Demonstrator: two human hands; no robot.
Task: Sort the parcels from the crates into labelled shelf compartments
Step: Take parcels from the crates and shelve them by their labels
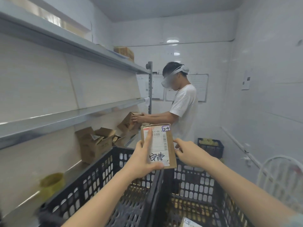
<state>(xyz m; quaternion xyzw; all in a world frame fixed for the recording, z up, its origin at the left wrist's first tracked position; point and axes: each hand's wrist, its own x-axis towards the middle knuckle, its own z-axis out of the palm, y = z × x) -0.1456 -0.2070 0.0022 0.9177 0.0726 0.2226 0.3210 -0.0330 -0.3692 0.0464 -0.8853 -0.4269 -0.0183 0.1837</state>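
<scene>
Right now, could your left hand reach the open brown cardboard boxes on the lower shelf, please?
Probably, once freed: the left hand grips the labelled brown parcel, but open air lies between it and the boxes.

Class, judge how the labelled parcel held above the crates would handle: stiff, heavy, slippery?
Probably stiff: the parcel keeps square edges. Likely light: the left hand and right hand hold it upright by its edges. Bare cardboard: probably not slippery.

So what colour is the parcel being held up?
The parcel is brown cardboard with a white label, best seen in the head view.
</scene>
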